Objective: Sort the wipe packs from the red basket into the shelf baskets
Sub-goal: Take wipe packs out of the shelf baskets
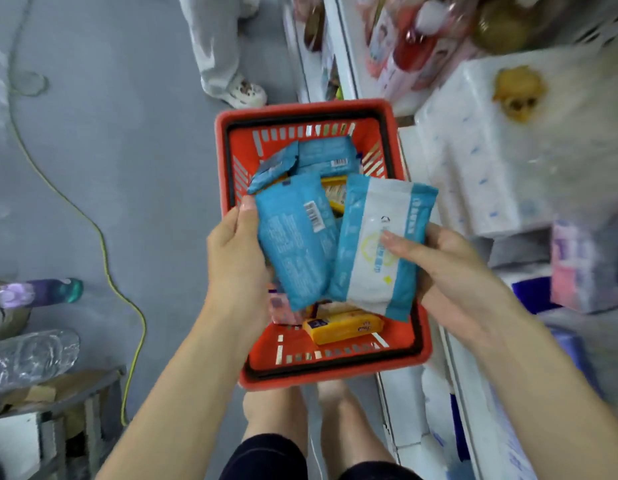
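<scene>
Shelf (340,57) runs down frame right. Red basket (321,112) fills ctr. Left grip (236,258) clasps blue pack (297,237), barcode side up, above basket ctr-left. Right grip (453,271) clasps blue-white pack (377,251) ctr-right, packs touching. Other blue packs (321,154) lie in basket's upper end, yellow pack (342,329) at lower end.

Left hand (236,252) grips blue wipe pack (297,237), right hand (449,271) grips blue-white wipe pack (377,251), both over red basket (228,150).
</scene>
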A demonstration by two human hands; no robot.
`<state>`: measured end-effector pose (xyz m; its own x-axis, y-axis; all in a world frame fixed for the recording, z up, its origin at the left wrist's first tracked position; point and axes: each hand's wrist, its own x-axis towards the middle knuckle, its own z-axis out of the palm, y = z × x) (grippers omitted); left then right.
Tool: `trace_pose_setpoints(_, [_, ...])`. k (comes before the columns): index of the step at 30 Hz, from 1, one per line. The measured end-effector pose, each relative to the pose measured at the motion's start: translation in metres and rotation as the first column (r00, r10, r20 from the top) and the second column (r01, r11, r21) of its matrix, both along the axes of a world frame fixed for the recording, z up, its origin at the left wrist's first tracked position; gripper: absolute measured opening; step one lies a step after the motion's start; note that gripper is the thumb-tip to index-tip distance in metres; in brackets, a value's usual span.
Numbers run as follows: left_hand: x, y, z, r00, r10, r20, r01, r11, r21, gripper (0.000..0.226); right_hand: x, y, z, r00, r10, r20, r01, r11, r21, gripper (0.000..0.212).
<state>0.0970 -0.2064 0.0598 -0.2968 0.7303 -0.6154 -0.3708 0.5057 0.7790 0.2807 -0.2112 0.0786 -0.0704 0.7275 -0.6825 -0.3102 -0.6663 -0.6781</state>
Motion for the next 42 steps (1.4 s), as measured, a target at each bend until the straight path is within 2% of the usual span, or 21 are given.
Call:
trace_pose_setpoints(2, [0.006, 0.004, 0.025, 0.983, 0.003, 0.184, 0.001, 1.000, -0.022, 0.029, -0.008, -0.012, 0.028, 0.998, -0.065, -0.025, 0.065, 0.997, 0.031, 0.032])
trace_pose_setpoints(5, [0.014, -0.002, 0.056, 0.900, -0.057, 0.433, 0.115, 0.987, -0.109, 0.040, -0.020, -0.039, 0.063, 0.982, -0.178, 0.068, 0.169, 0.978, 0.124, 0.028])
trace_pose_setpoints(8, [0.022, -0.021, 0.082, 0.830, -0.208, 0.518, 0.305, 0.946, -0.109, 0.046, -0.027, -0.076, 0.093, 0.949, -0.286, 0.135, 0.259, 0.947, 0.188, 0.022])
trace_pose_setpoints(11, [0.024, -0.053, 0.111, 0.742, -0.389, 0.546, 0.469, 0.883, -0.008, 0.046, -0.038, -0.121, 0.121, 0.888, -0.456, 0.066, 0.436, 0.878, 0.197, 0.032])
trace_pose_setpoints(16, [0.015, -0.113, 0.170, 0.515, -0.684, 0.516, 0.724, 0.670, 0.166, 0.057, -0.068, -0.201, 0.167, 0.747, -0.665, -0.008, 0.649, 0.726, 0.227, 0.029])
trace_pose_setpoints(19, [0.014, -0.148, 0.210, 0.372, -0.774, 0.512, 0.800, 0.547, 0.245, 0.058, -0.084, -0.245, 0.201, 0.654, -0.756, -0.037, 0.742, 0.630, 0.228, 0.025])
trace_pose_setpoints(23, [0.019, -0.193, 0.255, 0.118, -0.875, 0.469, 0.886, 0.306, 0.348, 0.055, -0.096, -0.294, 0.245, 0.524, -0.849, -0.072, 0.833, 0.493, 0.250, 0.026])
trace_pose_setpoints(28, [0.033, -0.241, 0.299, -0.120, -0.893, 0.434, 0.918, 0.066, 0.391, 0.068, -0.104, -0.358, 0.289, 0.437, -0.898, -0.052, 0.847, 0.391, 0.361, 0.027])
trace_pose_setpoints(31, [0.040, -0.276, 0.319, -0.227, -0.889, 0.396, 0.900, -0.036, 0.435, 0.066, -0.108, -0.408, 0.309, 0.450, -0.893, -0.007, 0.810, 0.404, 0.424, 0.038])
trace_pose_setpoints(33, [0.045, -0.301, 0.328, -0.291, -0.888, 0.357, 0.883, -0.105, 0.457, 0.065, -0.111, -0.442, 0.319, 0.422, -0.902, 0.092, 0.790, 0.416, 0.450, 0.038])
trace_pose_setpoints(35, [0.048, -0.330, 0.335, -0.367, -0.881, 0.298, 0.862, -0.201, 0.466, 0.069, -0.114, -0.474, 0.326, 0.347, -0.923, 0.164, 0.795, 0.383, 0.470, 0.032])
trace_pose_setpoints(38, [0.053, -0.377, 0.338, -0.481, -0.861, 0.168, 0.810, -0.362, 0.461, 0.065, -0.120, -0.522, 0.330, 0.221, -0.957, 0.188, 0.820, 0.287, 0.496, 0.023])
trace_pose_setpoints(40, [0.057, -0.408, 0.339, -0.537, -0.841, 0.061, 0.772, -0.461, 0.437, 0.072, -0.125, -0.555, 0.332, 0.144, -0.969, 0.203, 0.816, 0.232, 0.530, 0.021])
trace_pose_setpoints(42, [0.060, -0.440, 0.339, -0.549, -0.834, -0.053, 0.753, -0.521, 0.403, 0.079, -0.131, -0.591, 0.333, 0.086, -0.975, 0.203, 0.811, 0.187, 0.555, 0.022])
